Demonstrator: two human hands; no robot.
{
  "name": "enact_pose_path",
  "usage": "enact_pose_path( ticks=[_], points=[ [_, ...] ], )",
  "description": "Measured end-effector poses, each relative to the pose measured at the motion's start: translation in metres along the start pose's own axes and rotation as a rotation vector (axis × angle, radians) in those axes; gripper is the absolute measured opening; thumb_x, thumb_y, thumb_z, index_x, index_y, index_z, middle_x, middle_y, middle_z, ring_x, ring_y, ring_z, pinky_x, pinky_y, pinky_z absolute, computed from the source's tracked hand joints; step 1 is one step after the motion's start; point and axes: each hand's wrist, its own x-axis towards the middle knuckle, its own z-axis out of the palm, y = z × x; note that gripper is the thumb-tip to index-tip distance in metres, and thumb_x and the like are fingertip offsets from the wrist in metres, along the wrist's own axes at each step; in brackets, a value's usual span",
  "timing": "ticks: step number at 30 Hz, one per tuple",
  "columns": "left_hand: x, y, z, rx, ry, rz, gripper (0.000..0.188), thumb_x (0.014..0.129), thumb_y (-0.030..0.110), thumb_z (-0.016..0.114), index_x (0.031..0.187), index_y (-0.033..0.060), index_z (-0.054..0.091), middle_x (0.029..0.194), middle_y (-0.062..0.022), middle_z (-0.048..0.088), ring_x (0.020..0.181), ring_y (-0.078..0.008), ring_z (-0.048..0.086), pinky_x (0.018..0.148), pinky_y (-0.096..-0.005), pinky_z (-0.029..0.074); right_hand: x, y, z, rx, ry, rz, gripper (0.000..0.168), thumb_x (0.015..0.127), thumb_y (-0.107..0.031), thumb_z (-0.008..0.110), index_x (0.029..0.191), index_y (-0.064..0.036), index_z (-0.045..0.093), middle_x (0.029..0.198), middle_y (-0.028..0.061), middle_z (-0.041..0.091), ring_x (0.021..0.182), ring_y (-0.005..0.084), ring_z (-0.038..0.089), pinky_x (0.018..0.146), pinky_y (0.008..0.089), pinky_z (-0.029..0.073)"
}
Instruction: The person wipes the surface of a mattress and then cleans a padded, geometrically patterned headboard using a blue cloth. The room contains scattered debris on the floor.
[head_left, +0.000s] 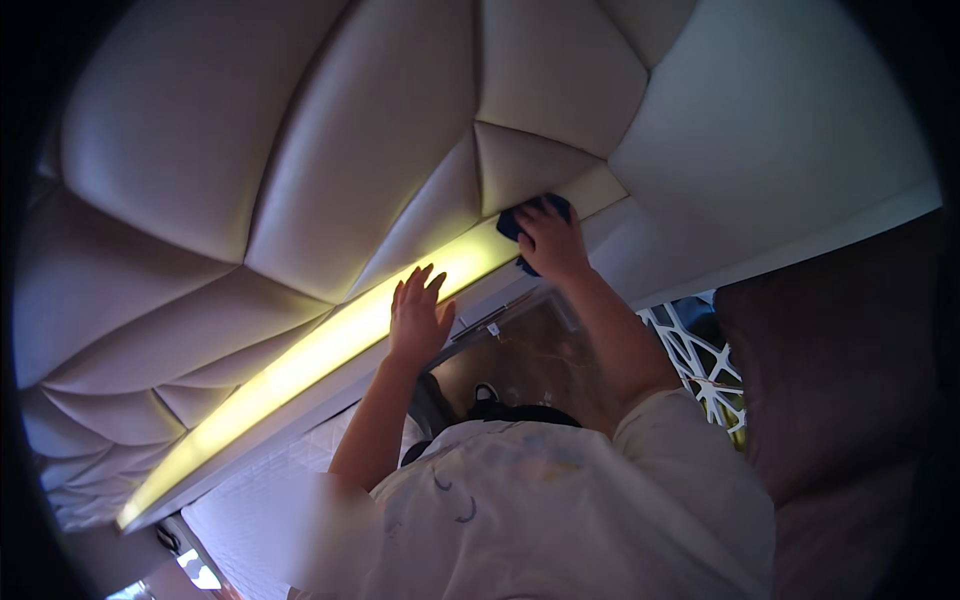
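My right hand (551, 236) presses a dark blue cloth (514, 227) against the ledge near the right end of a long, yellow-lit strip (300, 375). To its left, my left hand (420, 315) has its fingers spread over the glowing strip, with nothing in it; whether its fingertips touch the surface I cannot tell. Pale padded upholstery panels (367, 135) with creased seams rise behind the strip. The fingers of my right hand hide part of the cloth.
A white quilted mattress (247, 517) lies below the strip at the lower left. At the right, a white lattice panel (686, 360) stands beside a dark brown curtain (832, 375). A shiny brown floor (517, 367) shows under my arms.
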Motion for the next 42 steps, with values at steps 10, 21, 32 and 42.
enact_pose_path(
  ticks=[10, 21, 32, 42],
  points=[
    [0.006, 0.018, 0.016, 0.223, -0.027, 0.043, 0.051, 0.096, 0.042, 0.055, 0.139, 0.0168, 0.055, 0.152, -0.0097, 0.043, 0.144, -0.0280, 0.035, 0.118, -0.0503, 0.024, 0.008, 0.121, -0.001, -0.085, 0.231, 0.268, 0.043, 0.088, -0.031, 0.058, 0.125, -0.010, 0.065, 0.133, 0.0099, 0.060, 0.132, 0.0331, 0.048, 0.108, 0.0510, 0.040],
    [-0.037, 0.019, 0.028, -0.110, 0.162, -0.017, 0.036, 0.087, 0.020, 0.067, 0.122, 0.0102, 0.065, 0.137, -0.0138, 0.056, 0.131, -0.0346, 0.049, 0.111, -0.0475, 0.038, -0.027, 0.060, -0.021, -0.245, -0.047, 0.266, 0.020, 0.088, -0.012, 0.056, 0.099, 0.000, 0.066, 0.107, 0.0196, 0.065, 0.108, 0.0372, 0.058, 0.095, 0.0445, 0.050],
    [-0.245, 0.078, 0.015, -0.889, 0.270, -0.673, 0.052, 0.098, 0.026, 0.063, 0.141, 0.0016, 0.045, 0.119, -0.0152, 0.065, 0.115, -0.0230, 0.062, 0.093, -0.0353, 0.051, -0.147, -0.157, -0.030, 0.844, -0.768, -0.433, 0.027, 0.094, -0.016, 0.052, 0.113, -0.004, 0.067, 0.100, 0.0181, 0.072, 0.092, 0.0324, 0.069, 0.083, 0.0423, 0.053],
    [-0.474, 0.256, -0.030, -1.417, 1.218, -0.833, 0.024, 0.099, 0.017, 0.063, 0.120, 0.0064, 0.061, 0.112, -0.0038, 0.066, 0.104, -0.0149, 0.064, 0.093, -0.0344, 0.053, -0.324, -0.283, -0.059, 1.658, -2.035, -0.080, 0.044, 0.103, -0.036, 0.044, 0.137, -0.008, 0.053, 0.125, 0.0154, 0.065, 0.112, 0.0298, 0.065, 0.092, 0.0441, 0.056]
  ],
)
